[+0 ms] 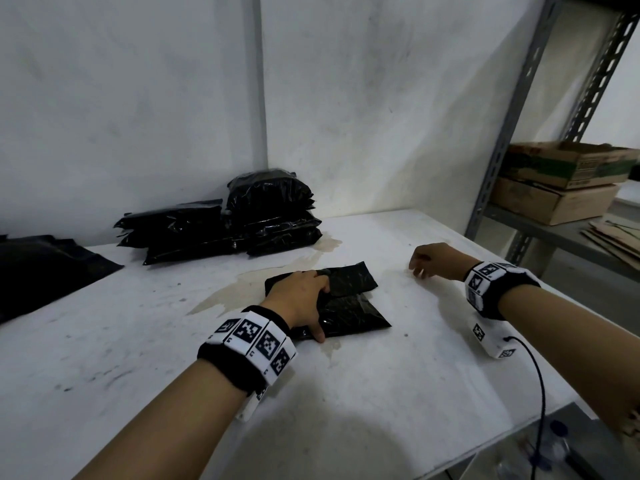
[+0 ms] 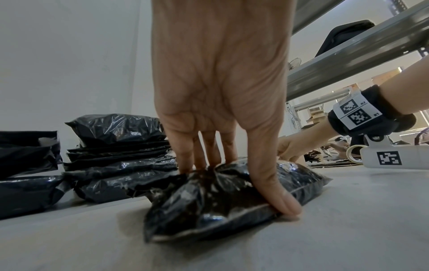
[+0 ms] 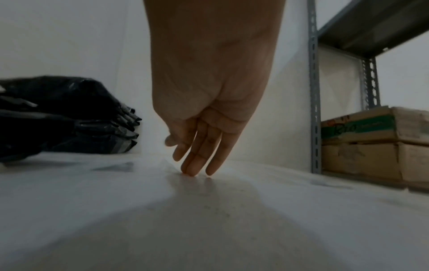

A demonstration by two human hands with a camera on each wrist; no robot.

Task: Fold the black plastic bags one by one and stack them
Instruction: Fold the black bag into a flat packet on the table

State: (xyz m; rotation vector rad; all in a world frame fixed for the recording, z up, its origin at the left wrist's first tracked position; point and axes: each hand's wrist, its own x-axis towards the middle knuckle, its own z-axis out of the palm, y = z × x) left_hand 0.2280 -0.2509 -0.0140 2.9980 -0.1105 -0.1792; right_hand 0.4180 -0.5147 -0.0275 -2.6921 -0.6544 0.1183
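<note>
A folded black plastic bag [image 1: 349,306] [image 2: 209,207] lies mid-table on the white table [image 1: 346,410]. My left hand [image 1: 320,303] [image 2: 243,187] presses down on it with straight fingers, the thumb along its near edge. My right hand [image 1: 420,268] [image 3: 195,165] is off to the right of the bag, fingers relaxed, tips touching the bare tabletop, holding nothing. A stack of folded black bags [image 1: 242,223] [image 2: 116,155] [image 3: 65,117] sits at the back by the wall corner. Flat unfolded black bags [image 1: 45,268] [image 2: 25,152] lie at the far left.
A grey metal shelf rack [image 1: 512,109] stands right of the table, with cardboard boxes [image 1: 561,181] [image 3: 362,143] on its shelf. A black cable [image 1: 540,375] hangs from my right wrist over the table's right edge. A brownish stain [image 1: 242,285] marks the tabletop beside the bag.
</note>
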